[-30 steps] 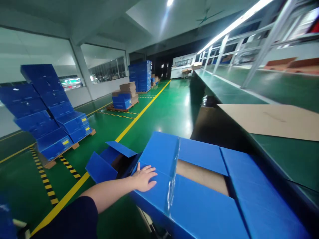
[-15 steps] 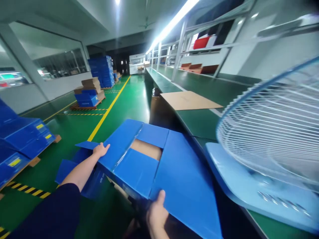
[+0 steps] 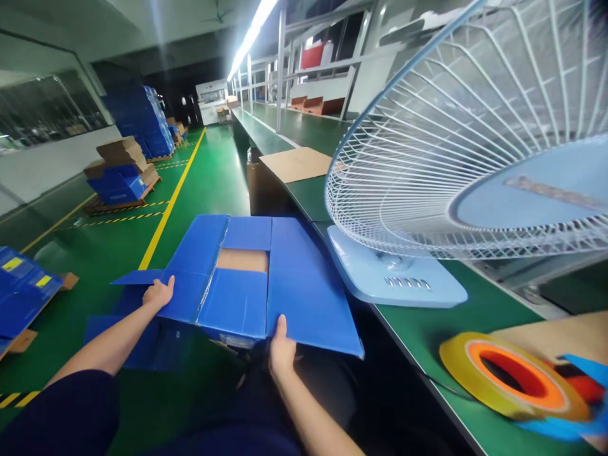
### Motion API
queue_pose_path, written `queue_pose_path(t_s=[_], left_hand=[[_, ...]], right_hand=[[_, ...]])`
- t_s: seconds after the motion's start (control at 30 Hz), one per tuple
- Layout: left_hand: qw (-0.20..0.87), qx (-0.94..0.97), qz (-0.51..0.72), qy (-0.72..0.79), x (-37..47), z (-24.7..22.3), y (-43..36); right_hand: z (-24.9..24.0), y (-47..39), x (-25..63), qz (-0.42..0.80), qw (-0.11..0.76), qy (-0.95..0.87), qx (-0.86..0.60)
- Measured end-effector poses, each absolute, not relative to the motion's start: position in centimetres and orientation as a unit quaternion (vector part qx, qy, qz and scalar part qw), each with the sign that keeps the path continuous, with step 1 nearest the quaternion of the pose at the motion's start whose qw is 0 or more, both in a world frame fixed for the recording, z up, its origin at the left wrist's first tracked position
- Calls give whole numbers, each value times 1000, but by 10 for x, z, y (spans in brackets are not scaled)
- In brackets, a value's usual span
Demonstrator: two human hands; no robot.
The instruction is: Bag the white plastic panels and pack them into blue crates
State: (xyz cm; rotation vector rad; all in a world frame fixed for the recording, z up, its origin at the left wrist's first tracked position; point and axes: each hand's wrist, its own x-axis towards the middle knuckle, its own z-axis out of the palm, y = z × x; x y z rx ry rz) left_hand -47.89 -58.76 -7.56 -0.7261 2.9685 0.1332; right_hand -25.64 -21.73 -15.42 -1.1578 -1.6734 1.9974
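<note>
A blue cardboard box [image 3: 232, 297] sits low in front of me beside the bench. Between its folded-in flaps, a gap shows brown cardboard. One wide blue flap [image 3: 311, 285] sticks out toward the bench on the right. My left hand [image 3: 159, 292] grips the box's left edge, thumb on top. On the near edge my right hand [image 3: 282, 348] is closed, thumb pressed on the top and fingers hidden below. Another opened blue carton [image 3: 142, 342] lies behind my left forearm, partly covered by it.
Along the right runs a green-topped bench [image 3: 413, 342], bearing a light blue fan [image 3: 546, 183], a tape roll [image 3: 536, 373] and a flat cardboard sheet [image 3: 294, 164]. Pallets of blue boxes [image 3: 28, 278] and stacked cartons [image 3: 121, 171] stand left of the yellow floor line [image 3: 173, 199].
My view has swung right, so more of the fan shows and the tape roll has come into view. Both hands stay on the box, and its wide flap looks shorter from here.
</note>
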Motion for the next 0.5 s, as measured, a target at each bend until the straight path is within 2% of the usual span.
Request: queue_pose_path(t_s=[0.27, 0.5], left_hand=[[83, -292, 52, 951, -369, -92, -611], [71, -323, 97, 939, -337, -104, -618]], right_hand=[[-143, -156, -311, 729, 114, -546, -396], [-134, -155, -339, 709, 101, -595, -365]])
